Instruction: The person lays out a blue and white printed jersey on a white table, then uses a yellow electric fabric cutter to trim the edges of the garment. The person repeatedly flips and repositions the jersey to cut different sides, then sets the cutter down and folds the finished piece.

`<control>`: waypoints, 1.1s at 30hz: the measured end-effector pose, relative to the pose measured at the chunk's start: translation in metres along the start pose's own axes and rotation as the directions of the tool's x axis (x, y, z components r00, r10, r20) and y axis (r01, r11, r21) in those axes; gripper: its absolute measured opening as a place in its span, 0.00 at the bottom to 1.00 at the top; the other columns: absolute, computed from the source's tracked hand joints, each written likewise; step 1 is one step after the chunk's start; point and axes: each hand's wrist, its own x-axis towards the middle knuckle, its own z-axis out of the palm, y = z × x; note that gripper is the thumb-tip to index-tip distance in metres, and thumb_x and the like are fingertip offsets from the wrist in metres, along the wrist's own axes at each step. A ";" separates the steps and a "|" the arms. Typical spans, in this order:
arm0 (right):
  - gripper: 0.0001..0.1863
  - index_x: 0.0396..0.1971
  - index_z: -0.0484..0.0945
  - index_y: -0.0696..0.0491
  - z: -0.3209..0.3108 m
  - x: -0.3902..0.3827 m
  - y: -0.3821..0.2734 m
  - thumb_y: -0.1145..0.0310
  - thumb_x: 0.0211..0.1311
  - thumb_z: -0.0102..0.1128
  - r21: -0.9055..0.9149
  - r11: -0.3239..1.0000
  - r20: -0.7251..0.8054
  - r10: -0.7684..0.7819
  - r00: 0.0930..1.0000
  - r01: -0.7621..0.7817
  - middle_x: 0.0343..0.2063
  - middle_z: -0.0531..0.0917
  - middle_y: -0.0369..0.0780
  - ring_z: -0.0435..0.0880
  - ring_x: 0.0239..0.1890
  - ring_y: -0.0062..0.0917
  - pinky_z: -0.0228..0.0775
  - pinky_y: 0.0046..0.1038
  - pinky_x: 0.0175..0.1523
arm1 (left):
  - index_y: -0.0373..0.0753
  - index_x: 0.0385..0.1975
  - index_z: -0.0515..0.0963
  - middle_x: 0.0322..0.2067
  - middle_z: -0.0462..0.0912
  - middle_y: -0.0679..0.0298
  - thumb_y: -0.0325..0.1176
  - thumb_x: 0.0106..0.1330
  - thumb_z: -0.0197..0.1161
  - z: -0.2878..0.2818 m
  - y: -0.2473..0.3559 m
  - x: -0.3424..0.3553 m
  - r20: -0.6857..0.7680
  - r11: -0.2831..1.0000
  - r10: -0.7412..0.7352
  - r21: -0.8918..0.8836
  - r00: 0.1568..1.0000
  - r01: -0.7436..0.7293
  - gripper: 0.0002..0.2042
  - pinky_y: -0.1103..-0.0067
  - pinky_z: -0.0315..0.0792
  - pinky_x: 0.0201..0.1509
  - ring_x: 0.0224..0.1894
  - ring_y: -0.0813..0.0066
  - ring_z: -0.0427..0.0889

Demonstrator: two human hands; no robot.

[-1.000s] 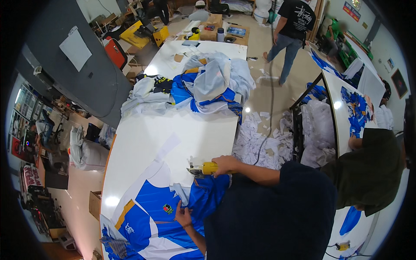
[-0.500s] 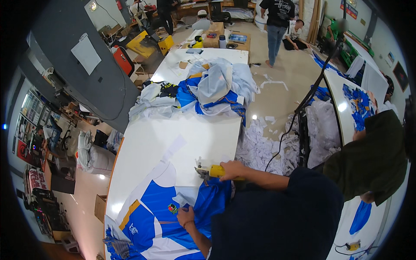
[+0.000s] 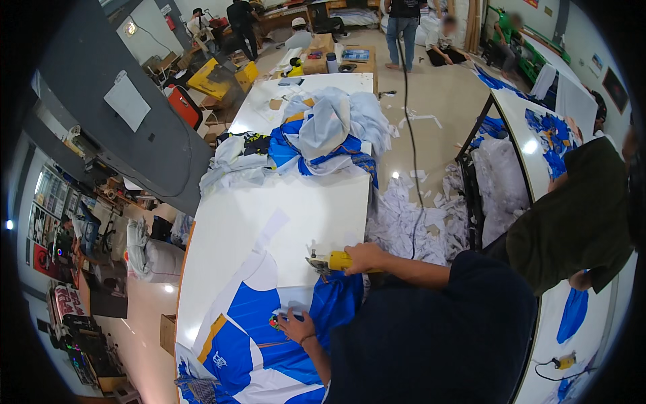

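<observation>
My right hand (image 3: 365, 258) is closed round the yellow body of a handheld electric cloth cutter (image 3: 331, 261). The cutter's metal head sits at the upper edge of blue and white printed fabric (image 3: 252, 303) spread on the white table. My left hand (image 3: 295, 326) lies on the blue part of that fabric, fingers apart, beside a small red and green emblem (image 3: 274, 322). Mustard trim and a white printed mark show on the fabric's left part. A thin white strip (image 3: 272, 225) reaches up the table from the fabric.
A heap of white and blue cloth (image 3: 316, 135) covers the table's far part. A black cable (image 3: 407, 135) hangs down on the right, above white scraps (image 3: 404, 215) on the floor. Close by on the right, a person in dark green (image 3: 558, 215) works at another table; others are farther back.
My left hand has gone from gripping the fabric to lying on it with spread fingers. The cutter stays at nearly the same place on the fabric. A person in the background has walked away.
</observation>
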 end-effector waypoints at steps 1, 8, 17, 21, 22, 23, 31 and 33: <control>0.38 0.52 0.76 0.54 -0.001 -0.002 0.000 0.40 0.48 0.71 0.000 1.000 -0.005 -0.001 1.000 0.001 0.44 0.86 0.49 0.86 0.48 0.43 0.78 0.43 0.51 | 0.42 0.50 0.82 0.59 0.71 0.46 0.38 0.53 0.71 0.001 -0.003 -0.002 -0.032 0.999 -0.019 0.039 0.999 0.020 0.22 0.52 0.68 0.62 0.62 0.42 0.68; 0.38 0.52 0.75 0.53 -0.002 0.003 -0.001 0.41 0.48 0.71 -0.061 0.997 -0.025 -0.053 0.998 0.052 0.43 0.86 0.49 0.86 0.47 0.44 0.78 0.44 0.50 | 0.36 0.46 0.82 0.49 0.80 0.47 0.38 0.57 0.71 -0.008 -0.023 -0.005 -0.096 0.998 -0.042 -0.052 0.994 0.037 0.19 0.57 0.74 0.56 0.52 0.46 0.77; 0.40 0.54 0.74 0.54 0.005 0.003 -0.008 0.39 0.47 0.71 -0.056 0.998 0.036 -0.038 0.999 0.040 0.43 0.86 0.49 0.86 0.48 0.44 0.79 0.44 0.51 | 0.35 0.45 0.82 0.44 0.81 0.48 0.35 0.58 0.70 -0.009 -0.024 -0.016 -0.035 0.950 -0.169 -0.272 0.985 0.153 0.17 0.59 0.74 0.54 0.49 0.47 0.79; 0.42 0.53 0.75 0.55 0.009 0.004 -0.010 0.38 0.45 0.71 -0.047 0.997 0.047 -0.058 0.997 0.060 0.44 0.86 0.49 0.86 0.48 0.44 0.79 0.43 0.52 | 0.36 0.45 0.83 0.42 0.82 0.48 0.34 0.58 0.70 -0.008 -0.026 -0.026 -0.062 0.962 -0.142 -0.243 0.988 0.123 0.16 0.59 0.74 0.53 0.48 0.48 0.79; 0.42 0.52 0.75 0.55 0.010 0.005 -0.010 0.38 0.44 0.72 -0.036 0.997 0.048 -0.066 0.997 0.067 0.44 0.86 0.49 0.86 0.48 0.43 0.78 0.42 0.52 | 0.36 0.45 0.83 0.42 0.81 0.48 0.34 0.57 0.71 -0.009 -0.027 -0.027 -0.071 0.968 -0.120 -0.228 0.990 0.101 0.16 0.59 0.74 0.53 0.47 0.48 0.79; 0.43 0.52 0.76 0.56 0.012 0.007 -0.009 0.37 0.44 0.72 -0.025 0.997 0.049 -0.073 0.996 0.074 0.45 0.86 0.49 0.86 0.49 0.43 0.78 0.42 0.53 | 0.36 0.45 0.83 0.42 0.81 0.49 0.34 0.57 0.71 -0.010 -0.030 -0.027 -0.077 0.971 -0.094 -0.226 0.993 0.074 0.16 0.60 0.73 0.53 0.47 0.49 0.78; 0.46 0.52 0.79 0.59 0.035 0.041 0.011 0.37 0.40 0.75 0.175 0.979 0.133 -0.126 0.983 0.102 0.47 0.85 0.52 0.85 0.50 0.44 0.76 0.39 0.55 | 0.39 0.46 0.84 0.43 0.80 0.51 0.33 0.57 0.71 -0.016 -0.030 -0.031 -0.045 0.953 -0.074 -0.299 0.996 0.058 0.16 0.59 0.70 0.57 0.49 0.49 0.75; 0.45 0.52 0.78 0.58 0.031 0.040 0.008 0.38 0.39 0.76 0.176 0.973 0.116 -0.174 0.978 0.152 0.47 0.85 0.52 0.85 0.50 0.44 0.76 0.39 0.55 | 0.38 0.51 0.81 0.47 0.78 0.48 0.34 0.58 0.72 -0.013 -0.032 -0.035 -0.088 0.952 -0.073 -0.303 0.993 0.043 0.21 0.57 0.69 0.58 0.52 0.47 0.74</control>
